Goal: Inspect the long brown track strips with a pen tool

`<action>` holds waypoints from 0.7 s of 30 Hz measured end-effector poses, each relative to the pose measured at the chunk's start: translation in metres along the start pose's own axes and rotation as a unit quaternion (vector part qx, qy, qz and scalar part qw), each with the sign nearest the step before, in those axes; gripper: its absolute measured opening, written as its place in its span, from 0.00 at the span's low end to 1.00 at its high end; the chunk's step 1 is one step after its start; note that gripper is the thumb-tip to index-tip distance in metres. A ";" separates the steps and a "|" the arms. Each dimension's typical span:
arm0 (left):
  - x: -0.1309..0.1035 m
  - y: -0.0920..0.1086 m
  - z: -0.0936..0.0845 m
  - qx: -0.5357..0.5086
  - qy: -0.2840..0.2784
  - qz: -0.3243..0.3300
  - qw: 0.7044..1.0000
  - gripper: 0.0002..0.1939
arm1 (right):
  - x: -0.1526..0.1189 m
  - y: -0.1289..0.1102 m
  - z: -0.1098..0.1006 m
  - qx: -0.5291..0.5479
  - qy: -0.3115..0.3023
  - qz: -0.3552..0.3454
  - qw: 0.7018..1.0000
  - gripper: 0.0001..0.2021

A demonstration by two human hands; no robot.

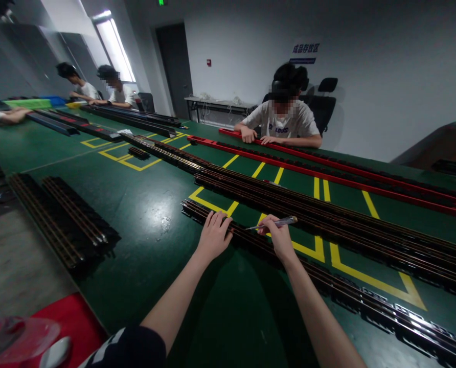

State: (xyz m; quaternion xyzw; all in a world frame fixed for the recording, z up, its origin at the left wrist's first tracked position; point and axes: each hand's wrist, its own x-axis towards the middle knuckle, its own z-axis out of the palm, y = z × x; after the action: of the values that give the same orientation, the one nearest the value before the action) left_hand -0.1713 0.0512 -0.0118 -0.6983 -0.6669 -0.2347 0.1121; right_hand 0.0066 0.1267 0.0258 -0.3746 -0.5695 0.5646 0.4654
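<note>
Bare forearms (pixel 184 289) extend over the green bench (pixel 136 296). Left hand (pixel 214 237) touches a long black strip (pixel 333 282), whether gripping cannot be told; right hand (pixel 278 236) grasps a screwdriver (pixel 286 222), tip at the strip, which lies nearer than the roughly parallel rails (pixel 327 220).

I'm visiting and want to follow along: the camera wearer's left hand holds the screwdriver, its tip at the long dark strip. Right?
Not quite: the head view shows the screwdriver in the right hand, not the left hand. Its tip is indeed at the long dark strip.
</note>
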 end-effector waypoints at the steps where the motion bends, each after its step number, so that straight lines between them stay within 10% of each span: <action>1: 0.000 0.000 0.001 0.002 0.005 -0.005 1.000 0.17 | 0.001 0.000 0.002 0.000 0.000 -0.002 1.000 0.10; 21: 0.001 -0.006 0.003 -0.001 0.044 -0.046 0.998 0.22 | -0.001 -0.004 0.010 -0.010 -0.010 -0.002 1.000 0.13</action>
State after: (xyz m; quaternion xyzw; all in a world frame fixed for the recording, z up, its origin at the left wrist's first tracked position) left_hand -0.1762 0.0538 -0.0148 -0.6560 -0.6923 -0.2713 0.1298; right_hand -0.0020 0.1221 0.0305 -0.3726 -0.5804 0.5613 0.4573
